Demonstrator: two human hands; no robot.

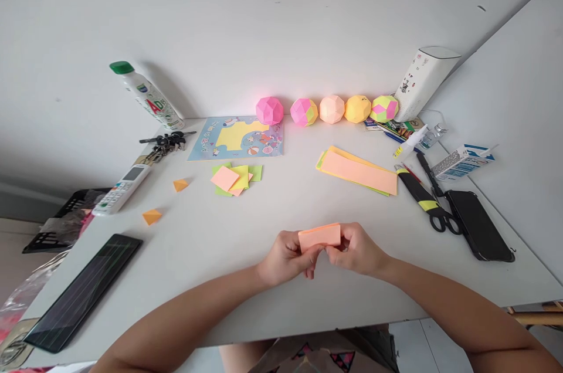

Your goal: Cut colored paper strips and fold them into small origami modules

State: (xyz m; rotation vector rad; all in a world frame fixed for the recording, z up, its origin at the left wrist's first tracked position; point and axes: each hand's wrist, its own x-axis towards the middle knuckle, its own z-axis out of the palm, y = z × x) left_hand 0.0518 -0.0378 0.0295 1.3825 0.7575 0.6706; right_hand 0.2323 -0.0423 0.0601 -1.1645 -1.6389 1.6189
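A folded peach paper strip [319, 236] is held up above the front middle of the desk, its layers slightly apart along the top edge. My left hand [288, 258] grips its left part, thumb along the lower edge. On the right side my right hand [357, 250] pinches it, with the fingers partly hidden behind the paper. Further back lies a fanned stack of long paper strips [358, 170] in peach, orange and green. Left of it is a loose pile of small paper pieces [235, 178]. Two small folded orange paper pieces, one nearer [152, 217] and one farther [180, 185], sit further left.
Several faceted paper balls [332, 109] line the wall. Scissors [444, 220], a utility knife [416, 188], a glue bottle [409, 141] and a phone [479, 225] lie right. Left are a spray can [149, 97], keys [167, 143], a remote [123, 188] and a dark tablet [83, 291].
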